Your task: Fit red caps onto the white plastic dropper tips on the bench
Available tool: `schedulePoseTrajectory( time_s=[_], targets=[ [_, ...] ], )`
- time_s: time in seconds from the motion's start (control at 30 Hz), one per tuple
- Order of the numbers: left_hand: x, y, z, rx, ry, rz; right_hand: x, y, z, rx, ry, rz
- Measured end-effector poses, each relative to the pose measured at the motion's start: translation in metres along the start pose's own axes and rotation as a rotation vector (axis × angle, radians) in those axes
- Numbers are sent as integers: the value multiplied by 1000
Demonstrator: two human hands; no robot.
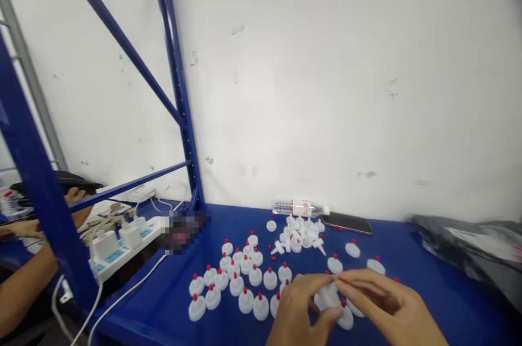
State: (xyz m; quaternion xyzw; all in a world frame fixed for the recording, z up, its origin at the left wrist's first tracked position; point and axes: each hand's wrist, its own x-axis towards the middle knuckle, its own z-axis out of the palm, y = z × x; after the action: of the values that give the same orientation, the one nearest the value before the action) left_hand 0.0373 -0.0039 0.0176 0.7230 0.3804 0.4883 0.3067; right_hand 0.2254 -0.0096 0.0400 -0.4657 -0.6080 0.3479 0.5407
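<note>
My left hand (300, 305) is closed around a white plastic nozzle cap (328, 296), tilted between thumb and fingers. Pinched at its upper end, the fingers of my right hand (385, 302) hold a small red tip (342, 281); whether it sits on the nozzle I cannot tell. Around and below my hands lie more white caps with red tips, such as one cap (346, 317) under my right fingers. To the left stand many capped pieces (245, 301) in loose rows. Behind my hands is a pile of white nozzle parts (299, 233), with loose red tips (273, 258) beside it.
A clear water bottle (299, 208) and a dark phone (348, 223) lie by the wall. A grey plastic bag (444, 240) is at right. On the left are a blue rack post (36, 172), a power strip (122, 251) with cables, and another person's arm (30, 283).
</note>
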Motion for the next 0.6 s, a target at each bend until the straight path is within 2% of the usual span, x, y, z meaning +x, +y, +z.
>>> schedulePoseTrajectory(
  time_s=[0.2,0.37,0.5,0.6],
  targets=[
    [11,-6,-2,-65,-67,94,-3,-7,3,56,12,9],
    [10,-12,-4,-6,-21,19,-7,-18,8,91,43,53],
    [11,-10,-4,-26,-44,-22,-7,-21,13,152,45,62],
    [10,-6,-1,26,-79,-16,-8,-21,13,61,83,24]
  ],
)
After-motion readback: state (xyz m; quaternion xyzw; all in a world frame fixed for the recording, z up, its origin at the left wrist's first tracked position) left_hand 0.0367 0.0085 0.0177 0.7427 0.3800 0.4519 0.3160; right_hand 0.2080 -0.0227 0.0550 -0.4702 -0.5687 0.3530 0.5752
